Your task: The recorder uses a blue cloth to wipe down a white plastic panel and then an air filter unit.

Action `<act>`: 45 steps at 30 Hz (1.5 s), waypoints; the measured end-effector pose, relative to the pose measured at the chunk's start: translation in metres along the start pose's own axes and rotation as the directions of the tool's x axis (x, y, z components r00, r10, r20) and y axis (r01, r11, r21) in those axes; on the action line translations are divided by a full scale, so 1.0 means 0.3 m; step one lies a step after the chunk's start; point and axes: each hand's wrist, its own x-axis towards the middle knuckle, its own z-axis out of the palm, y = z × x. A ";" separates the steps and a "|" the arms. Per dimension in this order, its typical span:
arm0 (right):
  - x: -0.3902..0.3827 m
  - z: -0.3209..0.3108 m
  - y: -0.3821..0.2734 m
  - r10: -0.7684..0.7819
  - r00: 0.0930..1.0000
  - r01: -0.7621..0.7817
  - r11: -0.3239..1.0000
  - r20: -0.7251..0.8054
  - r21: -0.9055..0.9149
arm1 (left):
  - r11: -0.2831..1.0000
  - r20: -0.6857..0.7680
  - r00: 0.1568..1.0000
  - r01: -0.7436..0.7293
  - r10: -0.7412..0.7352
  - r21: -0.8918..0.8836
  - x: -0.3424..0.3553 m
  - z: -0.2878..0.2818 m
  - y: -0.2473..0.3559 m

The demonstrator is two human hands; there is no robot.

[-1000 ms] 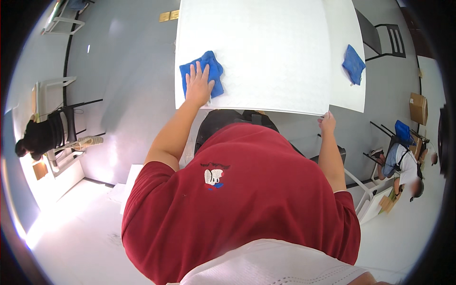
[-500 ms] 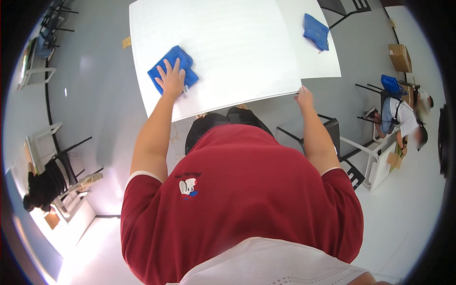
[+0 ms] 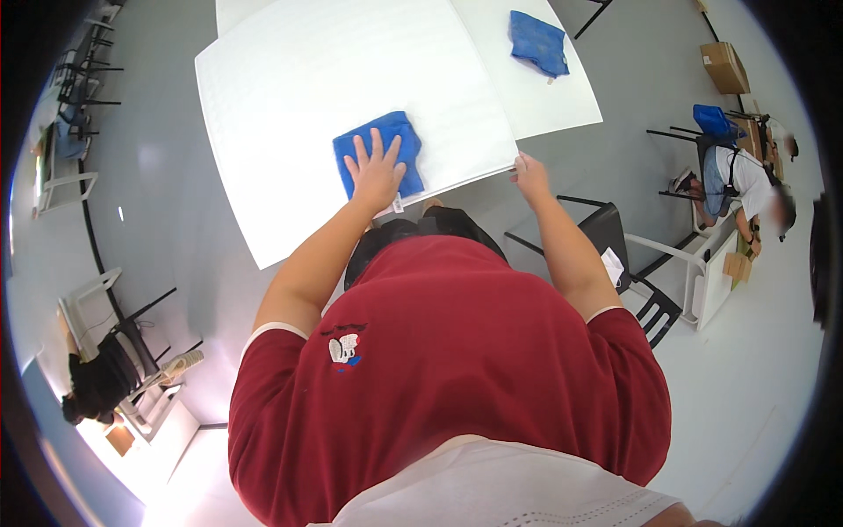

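Observation:
My left hand (image 3: 375,176) lies flat with its fingers spread on a blue cloth (image 3: 406,145). Under the cloth is a white board (image 3: 342,70), and the cloth sits close to its near edge. A pale tag sticks out from the cloth below my palm. At the board's near right corner, my right hand (image 3: 531,178) is closed on the edge; the fingertips are partly hidden. A second blue cloth (image 3: 539,44) rests beyond, on another white surface (image 3: 562,105) that shows past the board's right side.
A black chair (image 3: 601,233) stands right of me, with a white-framed table (image 3: 716,281) beyond it. Farther right, a person in a white shirt (image 3: 745,180) sits near cardboard boxes (image 3: 724,68). Another person in black (image 3: 105,373) is at the lower left.
My left hand and its cloth have slid right and nearer to me across the board. The board sits turned differently, with the surface behind it now showing at the upper left.

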 end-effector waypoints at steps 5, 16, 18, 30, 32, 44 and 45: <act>-0.004 -0.013 -0.011 -0.016 0.998 0.014 1.000 0.060 0.025 | 0.973 0.079 0.974 -0.217 0.211 0.081 0.086 -0.009 0.144; 0.001 -0.017 0.017 -0.076 0.988 0.065 0.994 0.137 0.083 | 0.924 0.105 0.941 -0.337 0.323 0.181 0.400 -0.027 0.228; -0.007 -0.022 0.009 -0.065 0.988 0.053 0.994 0.140 0.091 | 0.933 0.081 0.948 -0.318 0.309 0.165 0.457 -0.037 0.228; -0.020 -0.024 -0.024 -0.070 0.982 0.050 0.992 0.176 0.112 | 0.972 -0.236 0.952 0.219 -0.195 0.081 0.775 -0.123 0.008; -0.020 -0.022 -0.016 -0.069 0.982 0.047 0.991 0.177 0.127 | 0.975 -0.225 0.955 0.212 -0.194 0.060 0.772 -0.108 0.060; -0.019 -0.013 -0.004 -0.039 0.983 0.007 0.985 0.180 0.174 | 0.916 0.209 0.921 -0.366 0.330 0.165 0.429 0.076 0.437; -0.024 -0.007 -0.004 -0.016 0.986 -0.024 0.971 0.164 0.239 | 0.889 0.200 0.898 -0.426 0.392 0.169 0.390 0.089 0.438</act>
